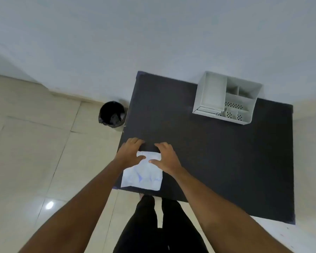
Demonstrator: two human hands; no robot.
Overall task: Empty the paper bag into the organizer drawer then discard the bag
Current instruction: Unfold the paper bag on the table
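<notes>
left hand (130, 152), right hand (165, 157) on paper bag (142, 175) | table (226, 161) | organizer (226, 99) far corner

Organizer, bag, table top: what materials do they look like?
Organizer: white, matte, likely plastic or painted metal; thin rigid walls, perforated compartment floors. Paper bag: thin white paper with faint blue print; creased, lying flat. Table: dark matte surface, possibly felt or a mat; no glare, faint grain.

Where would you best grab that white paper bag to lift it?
Probably by its far end, where the top looks folded. The paper bag lies flat near the table's front edge, so pinch that end from both sides, where the left hand and right hand already rest.
</notes>
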